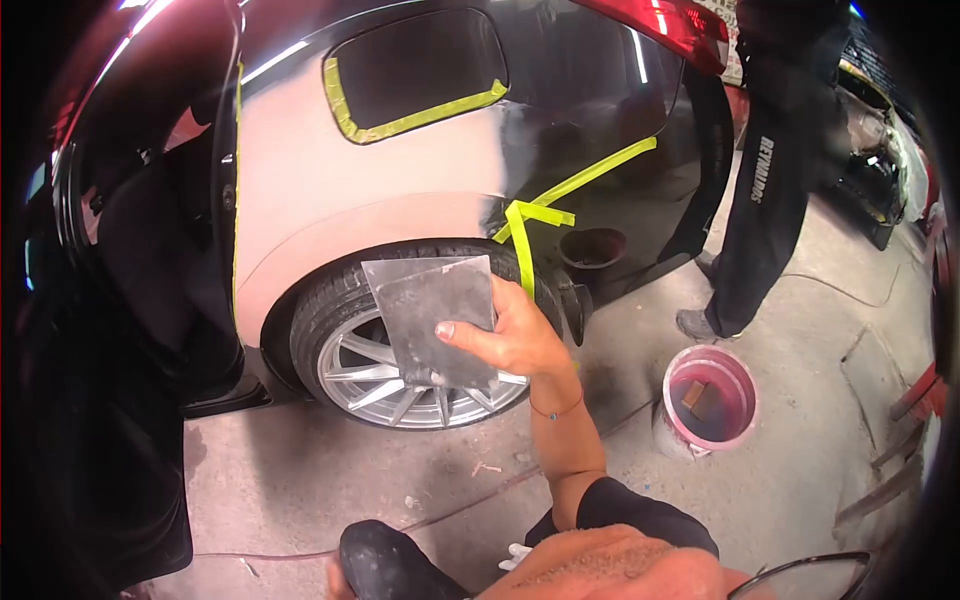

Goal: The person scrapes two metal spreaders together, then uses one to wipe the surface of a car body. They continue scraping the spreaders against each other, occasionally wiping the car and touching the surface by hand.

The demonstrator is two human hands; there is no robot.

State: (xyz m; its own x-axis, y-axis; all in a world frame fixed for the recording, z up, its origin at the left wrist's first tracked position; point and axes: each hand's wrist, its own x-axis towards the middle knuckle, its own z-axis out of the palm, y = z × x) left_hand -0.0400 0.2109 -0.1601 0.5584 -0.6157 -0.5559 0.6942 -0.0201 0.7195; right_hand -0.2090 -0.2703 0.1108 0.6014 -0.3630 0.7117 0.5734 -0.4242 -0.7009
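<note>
My right hand (515,335) grips a grey sandpaper sheet (435,315), thumb on its near face and fingers behind. The sheet looks folded or doubled at its top edge. It is held up in front of the car's silver-spoked wheel (350,385). Above it lies the rear quarter panel (400,180), covered in a dull pinkish coat that ends at black paint on the right. Yellow-green masking tape (520,240) hangs over the wheel arch's right side. A sliver of skin beside my dark-clad knee (385,560) appears to be my left hand (337,582); its fingers are hidden.
A pinkish bucket (745,385) of liquid holds a brown block (700,400) and stands right on the concrete floor (620,450). Behind it another person's dark trouser leg (765,200) shows. More tape edges the fuel-door recess (415,75). A dark open door area (120,350) fills the left.
</note>
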